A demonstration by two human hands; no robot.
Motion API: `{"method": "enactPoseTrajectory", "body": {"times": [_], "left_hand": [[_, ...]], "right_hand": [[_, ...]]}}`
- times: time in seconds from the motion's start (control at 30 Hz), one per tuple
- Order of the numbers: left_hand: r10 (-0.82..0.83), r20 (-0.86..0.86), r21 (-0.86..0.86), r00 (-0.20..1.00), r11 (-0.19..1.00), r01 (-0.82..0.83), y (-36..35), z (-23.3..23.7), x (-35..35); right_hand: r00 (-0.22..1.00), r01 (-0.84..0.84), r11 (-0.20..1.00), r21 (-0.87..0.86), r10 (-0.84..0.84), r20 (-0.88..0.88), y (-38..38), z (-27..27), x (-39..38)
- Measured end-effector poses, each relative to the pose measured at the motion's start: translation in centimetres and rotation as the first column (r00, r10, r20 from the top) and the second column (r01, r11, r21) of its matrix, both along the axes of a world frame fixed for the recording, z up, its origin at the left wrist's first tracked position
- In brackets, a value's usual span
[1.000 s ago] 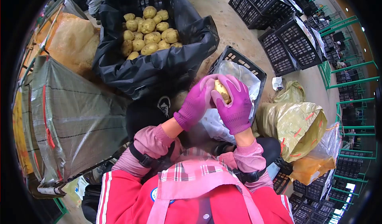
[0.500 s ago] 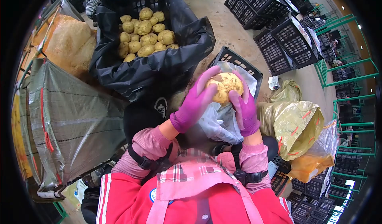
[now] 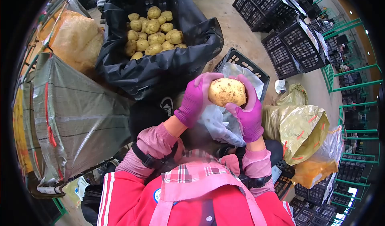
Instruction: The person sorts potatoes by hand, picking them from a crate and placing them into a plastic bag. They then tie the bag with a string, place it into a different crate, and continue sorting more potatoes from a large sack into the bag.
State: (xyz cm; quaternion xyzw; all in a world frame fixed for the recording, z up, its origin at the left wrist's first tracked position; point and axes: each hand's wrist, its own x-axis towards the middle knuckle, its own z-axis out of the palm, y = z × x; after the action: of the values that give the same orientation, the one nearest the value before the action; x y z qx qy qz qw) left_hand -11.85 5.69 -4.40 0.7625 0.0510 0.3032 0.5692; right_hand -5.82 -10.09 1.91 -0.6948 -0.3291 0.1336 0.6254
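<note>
Both my hands wear purple gloves and hold one large potato [image 3: 227, 92] with brown specks of dirt. My left hand [image 3: 197, 99] grips its left end, and my right hand [image 3: 249, 111] wraps its right end, thumb on the lower front. Beneath them is a black crate [image 3: 260, 74] with a whitish plastic liner [image 3: 218, 121]. Several potatoes [image 3: 154, 35] lie in a large crate lined with black plastic [image 3: 140, 75], up and to the left of my hands.
A grey-green woven sack [image 3: 80, 117] and an orange mesh sack [image 3: 76, 41] stand at left. Yellowish sacks [image 3: 294, 125] lie at right. Black crates [image 3: 300, 43] stand on the floor at upper right, near green metal rails [image 3: 357, 87]. A striped sleeve shows at upper left.
The potato has turned in my hands, its long side now lying more sideways. My left fingers have moved behind its top left. The whole view has shifted slightly.
</note>
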Motion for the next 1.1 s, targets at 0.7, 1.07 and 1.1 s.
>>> {"method": "enactPoseTrajectory", "body": {"times": [0.7, 1.07, 1.1], "left_hand": [[-0.295, -0.32, -0.401, 0.901, 0.903, 0.153, 1.5, 3.2, -1.7], [-0.504, -0.411, 0.191, 0.76, 0.767, 0.612, 0.2, 5.7, 3.0], [-0.537, -0.445, 0.148, 0.717, 0.746, 0.65, 0.2, 5.9, 3.5]], "right_hand": [[0.889, 0.07, 0.988, 0.141, -0.126, 0.44, 9.0, 1.6, 15.3], [0.955, -0.037, 0.121, -0.992, -0.288, -0.07, -8.1, -33.1, 19.5], [0.931, 0.02, 0.181, -0.983, -0.361, -0.048, -8.5, -34.3, 19.1]]}}
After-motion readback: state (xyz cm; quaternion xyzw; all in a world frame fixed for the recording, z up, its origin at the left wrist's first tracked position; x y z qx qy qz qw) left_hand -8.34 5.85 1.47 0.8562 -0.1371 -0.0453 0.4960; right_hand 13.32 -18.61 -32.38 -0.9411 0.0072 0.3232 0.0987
